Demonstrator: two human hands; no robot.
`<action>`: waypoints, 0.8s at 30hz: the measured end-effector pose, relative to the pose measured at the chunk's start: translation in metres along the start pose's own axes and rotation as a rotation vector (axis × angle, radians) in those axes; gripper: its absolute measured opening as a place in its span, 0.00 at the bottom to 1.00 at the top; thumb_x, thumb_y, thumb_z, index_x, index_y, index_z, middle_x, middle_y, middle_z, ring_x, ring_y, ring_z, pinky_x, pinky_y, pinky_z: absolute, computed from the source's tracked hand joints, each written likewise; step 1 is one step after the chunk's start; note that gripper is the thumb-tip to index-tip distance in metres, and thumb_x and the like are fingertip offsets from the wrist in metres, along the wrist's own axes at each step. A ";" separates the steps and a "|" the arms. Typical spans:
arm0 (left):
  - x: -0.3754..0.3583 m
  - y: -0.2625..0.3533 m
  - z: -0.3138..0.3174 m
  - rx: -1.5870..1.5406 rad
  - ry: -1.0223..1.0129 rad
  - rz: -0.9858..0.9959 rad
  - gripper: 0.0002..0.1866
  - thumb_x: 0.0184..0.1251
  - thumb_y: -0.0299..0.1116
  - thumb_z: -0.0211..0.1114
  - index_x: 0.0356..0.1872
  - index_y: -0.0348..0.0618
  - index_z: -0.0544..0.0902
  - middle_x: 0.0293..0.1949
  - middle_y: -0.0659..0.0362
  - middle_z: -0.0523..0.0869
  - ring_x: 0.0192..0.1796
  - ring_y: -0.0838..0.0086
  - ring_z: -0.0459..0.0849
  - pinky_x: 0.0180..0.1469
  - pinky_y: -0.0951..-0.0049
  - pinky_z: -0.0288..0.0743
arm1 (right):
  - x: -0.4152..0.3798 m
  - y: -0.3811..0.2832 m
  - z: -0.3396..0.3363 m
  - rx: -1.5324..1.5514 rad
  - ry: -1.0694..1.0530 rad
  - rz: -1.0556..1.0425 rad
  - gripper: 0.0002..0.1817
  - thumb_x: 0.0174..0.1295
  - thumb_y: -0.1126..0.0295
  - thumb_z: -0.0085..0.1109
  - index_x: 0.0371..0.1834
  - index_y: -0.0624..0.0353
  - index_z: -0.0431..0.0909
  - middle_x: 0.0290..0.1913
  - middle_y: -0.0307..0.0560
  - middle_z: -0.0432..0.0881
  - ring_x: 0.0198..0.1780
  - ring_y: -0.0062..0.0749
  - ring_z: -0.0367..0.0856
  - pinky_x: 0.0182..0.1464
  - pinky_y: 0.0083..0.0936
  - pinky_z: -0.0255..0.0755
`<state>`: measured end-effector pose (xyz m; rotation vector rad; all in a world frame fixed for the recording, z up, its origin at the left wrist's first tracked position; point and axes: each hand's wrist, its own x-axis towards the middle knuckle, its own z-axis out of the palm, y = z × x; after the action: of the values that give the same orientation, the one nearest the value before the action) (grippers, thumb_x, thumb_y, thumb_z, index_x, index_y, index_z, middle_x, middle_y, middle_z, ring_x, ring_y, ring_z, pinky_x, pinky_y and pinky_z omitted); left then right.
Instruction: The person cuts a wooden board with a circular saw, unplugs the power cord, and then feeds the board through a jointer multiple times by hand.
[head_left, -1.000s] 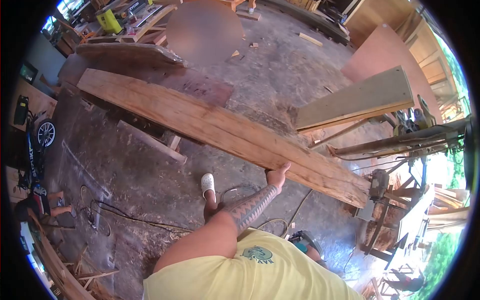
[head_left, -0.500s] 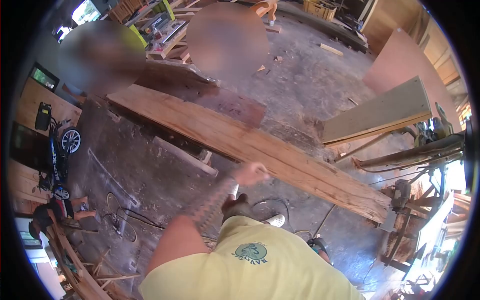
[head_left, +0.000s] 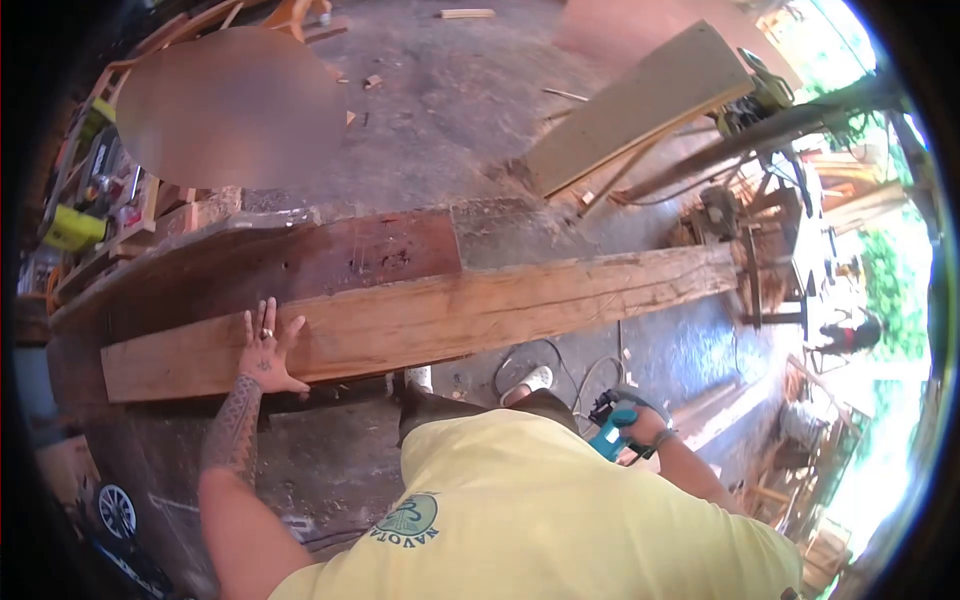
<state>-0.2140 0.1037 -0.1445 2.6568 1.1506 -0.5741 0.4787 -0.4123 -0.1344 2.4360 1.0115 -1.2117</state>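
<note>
A long, wide wooden plank (head_left: 520,310) stretches across the view in front of me, with dark cracks running along its grain. My left hand (head_left: 268,362) lies flat on the plank's left part, fingers spread and thumb near its close edge. Low at my right side, my right hand (head_left: 648,426) is wrapped round the handle of a teal and black power tool, which looks like a circular saw (head_left: 610,432). The saw is apart from the plank, and its underside is hidden.
A reddish-brown board (head_left: 400,245) lies behind the plank. Farther back, a grey-faced panel (head_left: 640,110) leans at a slant near a beam (head_left: 780,135). A cord (head_left: 590,375) loops on the floor by my shoes (head_left: 538,380). A blurred person (head_left: 230,105) is at upper left.
My view has turned to the right. My left hand has gone from hovering with curled fingers by the plank's near edge to lying spread on its left part. The saw shows more fully.
</note>
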 end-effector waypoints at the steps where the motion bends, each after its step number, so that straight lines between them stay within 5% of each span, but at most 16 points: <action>1: 0.002 -0.010 0.007 0.008 0.059 0.045 0.85 0.25 0.75 0.89 0.92 0.71 0.50 0.90 0.35 0.32 0.92 0.36 0.27 0.90 0.32 0.23 | -0.005 -0.011 0.004 0.013 0.001 0.011 0.27 0.52 0.53 0.83 0.52 0.58 0.93 0.52 0.61 0.94 0.54 0.57 0.92 0.63 0.46 0.83; 11: 0.014 -0.021 0.012 -0.155 0.259 0.232 0.78 0.24 0.71 0.90 0.87 0.67 0.60 0.85 0.37 0.50 0.88 0.37 0.45 0.89 0.30 0.35 | -0.053 -0.089 0.010 0.078 0.066 0.071 0.25 0.54 0.55 0.84 0.52 0.58 0.92 0.50 0.60 0.94 0.55 0.54 0.92 0.63 0.44 0.82; 24: 0.077 0.056 -0.001 -0.159 0.345 0.285 0.78 0.28 0.75 0.87 0.89 0.67 0.58 0.84 0.34 0.52 0.88 0.36 0.46 0.89 0.30 0.36 | -0.113 -0.189 -0.033 0.354 0.412 0.041 0.23 0.59 0.59 0.79 0.52 0.62 0.89 0.43 0.62 0.93 0.49 0.56 0.93 0.56 0.46 0.84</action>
<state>-0.1247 0.1161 -0.1752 2.7738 0.8228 0.0261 0.3242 -0.3121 -0.0102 3.0576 0.8954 -0.9610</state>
